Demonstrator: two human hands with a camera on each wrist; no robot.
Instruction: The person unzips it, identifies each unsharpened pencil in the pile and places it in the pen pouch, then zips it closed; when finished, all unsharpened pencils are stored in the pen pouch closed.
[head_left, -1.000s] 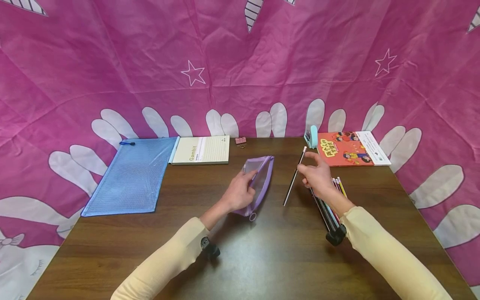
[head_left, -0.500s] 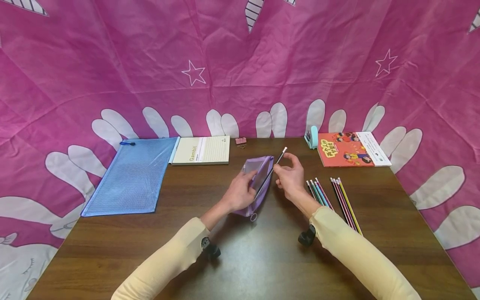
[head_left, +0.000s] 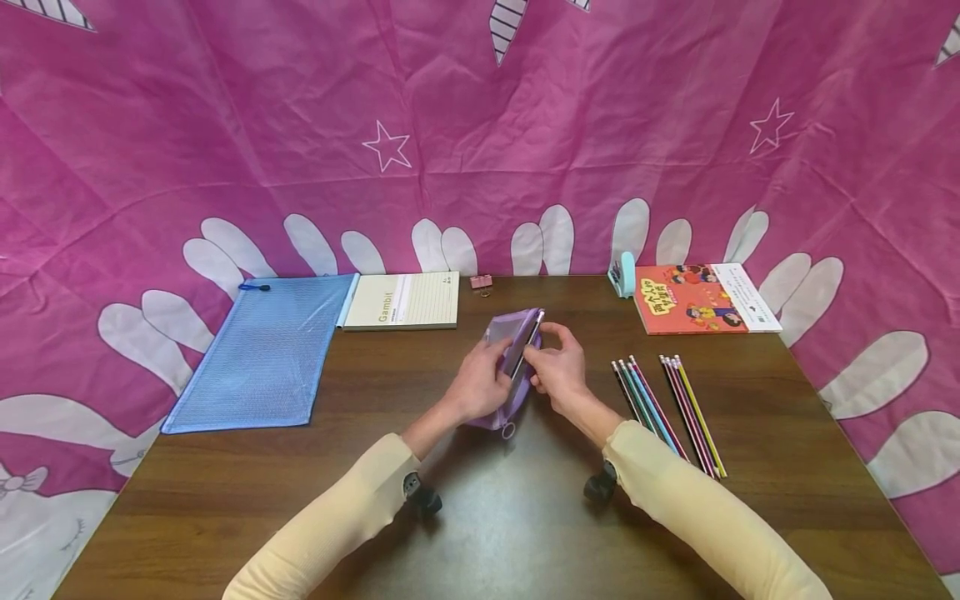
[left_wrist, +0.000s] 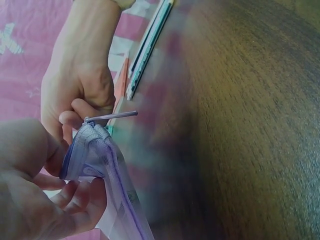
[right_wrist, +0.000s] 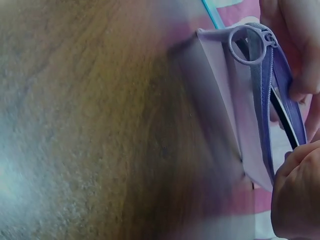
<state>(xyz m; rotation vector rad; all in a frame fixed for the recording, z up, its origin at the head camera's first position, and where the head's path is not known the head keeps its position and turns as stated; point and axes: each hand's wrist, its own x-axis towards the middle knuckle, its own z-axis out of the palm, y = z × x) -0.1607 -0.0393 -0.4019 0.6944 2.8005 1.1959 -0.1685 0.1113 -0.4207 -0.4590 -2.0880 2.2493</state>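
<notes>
Purple pouch (head_left: pixel 513 360) gripped by left hand (head_left: pixel 477 385), right hand (head_left: pixel 558 369) pinching pencil (head_left: pixel 527 342); loose pencils (head_left: pixel 667 408) nearby.

The head camera looks forward and down from above the dark brown wooden table (head_left: pixel 480 517), taking in its whole top and the pink printed cloth backdrop (head_left: pixel 225 125). The 2 wrist cameras sit very close, low over the tabletop, each tilted sideways. All 3 views share the lilac mesh zip pouch (head_left: pixel 512 346) (left_wrist: pixel 107 167) (right_wrist: pixel 260 100) at the table's middle.
</notes>
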